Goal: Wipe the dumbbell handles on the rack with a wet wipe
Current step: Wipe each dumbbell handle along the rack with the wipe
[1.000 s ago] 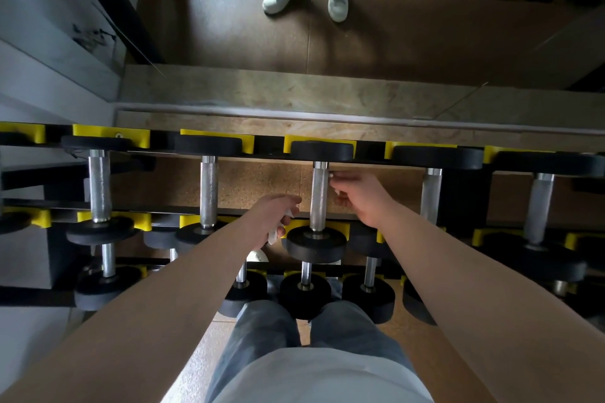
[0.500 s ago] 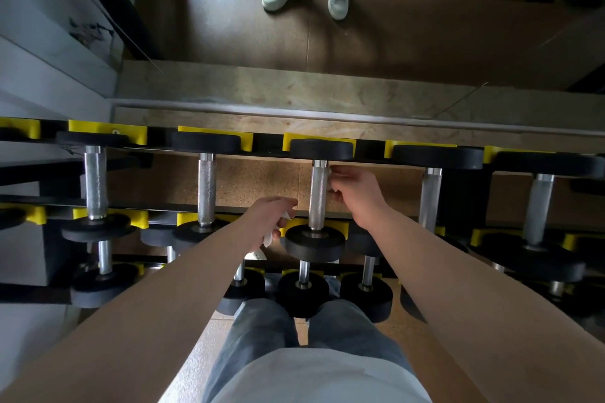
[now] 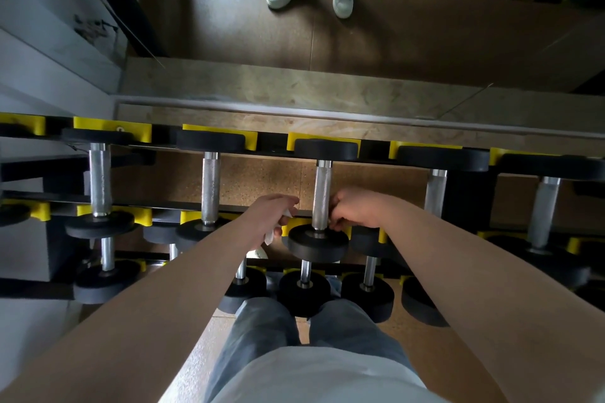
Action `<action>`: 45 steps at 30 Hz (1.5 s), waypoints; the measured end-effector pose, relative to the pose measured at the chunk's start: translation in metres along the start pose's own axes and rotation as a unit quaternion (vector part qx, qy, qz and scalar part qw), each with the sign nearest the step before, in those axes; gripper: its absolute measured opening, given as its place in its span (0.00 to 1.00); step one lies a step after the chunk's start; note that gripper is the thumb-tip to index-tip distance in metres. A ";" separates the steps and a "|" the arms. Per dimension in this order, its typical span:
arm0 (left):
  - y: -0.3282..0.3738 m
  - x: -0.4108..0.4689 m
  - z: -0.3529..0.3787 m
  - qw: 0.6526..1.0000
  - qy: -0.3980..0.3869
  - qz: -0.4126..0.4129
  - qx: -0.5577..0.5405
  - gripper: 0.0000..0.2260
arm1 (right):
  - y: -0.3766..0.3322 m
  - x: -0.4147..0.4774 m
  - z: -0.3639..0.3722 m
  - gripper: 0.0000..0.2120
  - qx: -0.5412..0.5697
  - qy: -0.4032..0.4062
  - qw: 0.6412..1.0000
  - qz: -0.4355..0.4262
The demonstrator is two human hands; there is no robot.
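While on rack [image 3: 271, 144], handle [image 3: 322, 193] between wipe [image 3: 269, 236], right grip [image 3: 355, 209]

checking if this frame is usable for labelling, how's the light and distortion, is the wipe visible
Head view: dim, brightest on the floor behind the middle dumbbell handle. Head view: wide-angle lens swells both forearms toward the corners. Head view: wet wipe barely peeks out below the left hand, sharp, no blur.

Centre frame: my right hand [image 3: 357, 211] curls round the lower end of the handle [image 3: 322, 186] of the middle dumbbell [image 3: 317, 245]. Just left, my left hand [image 3: 271, 217] grips a white wet wipe [image 3: 269, 236], not touching the handle.
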State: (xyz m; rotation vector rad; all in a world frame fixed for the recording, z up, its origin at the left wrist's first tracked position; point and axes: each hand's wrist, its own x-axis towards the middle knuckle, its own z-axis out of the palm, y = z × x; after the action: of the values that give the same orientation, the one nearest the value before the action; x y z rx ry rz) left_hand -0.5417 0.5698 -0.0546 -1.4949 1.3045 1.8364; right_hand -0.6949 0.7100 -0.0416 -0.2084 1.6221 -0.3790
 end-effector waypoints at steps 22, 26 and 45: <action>0.006 -0.021 0.008 0.998 -0.005 0.042 0.038 0.09 | -0.010 -0.017 0.004 0.07 0.315 0.241 0.910 -0.122; 0.005 -0.023 0.008 0.999 0.000 0.043 0.023 0.09 | -0.011 -0.023 0.010 0.06 0.191 0.259 0.942 -0.094; 0.024 -0.032 0.027 0.982 0.061 0.179 0.012 0.13 | -0.010 -0.044 0.032 0.08 0.260 0.184 0.931 -0.179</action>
State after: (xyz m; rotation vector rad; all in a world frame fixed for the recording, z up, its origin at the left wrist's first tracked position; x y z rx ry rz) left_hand -0.5641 0.5887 -0.0169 -1.4533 1.7448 1.9571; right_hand -0.6601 0.7128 0.0013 -0.0238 1.7829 -1.1694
